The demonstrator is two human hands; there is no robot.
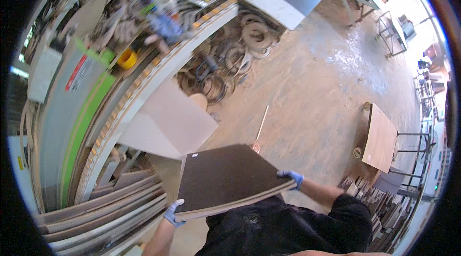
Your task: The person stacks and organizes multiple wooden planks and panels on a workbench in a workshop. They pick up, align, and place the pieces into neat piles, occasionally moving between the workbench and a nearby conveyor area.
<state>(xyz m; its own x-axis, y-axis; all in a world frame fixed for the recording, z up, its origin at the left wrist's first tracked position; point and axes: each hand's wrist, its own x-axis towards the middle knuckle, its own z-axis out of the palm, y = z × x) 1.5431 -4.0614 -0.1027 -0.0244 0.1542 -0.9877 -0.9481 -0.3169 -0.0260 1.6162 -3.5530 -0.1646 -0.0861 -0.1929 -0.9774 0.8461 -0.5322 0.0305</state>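
I hold a short stack of dark-faced boards [230, 177] with pale edges against my front at waist height. My left hand [174, 213], in a blue and white glove, grips the near left corner, its thumb over the top face. On the right edge my right hand [293, 179], gloved alike, is closed, with part of its fingers hidden beneath the boards. A small white sticker [195, 155] lies near the far left corner of the top board. Just beyond the stack are pale sheets [180, 115].
Stacked panels [108, 209] lie at the lower left, below a cluttered bench edge [158, 69]. Rolls of edge banding [255, 36] are heaped on the floor. A wheeled wooden platform [380, 137] and many upright offcuts [381, 205] stand at the right. A thin stick [263, 123] lies ahead.
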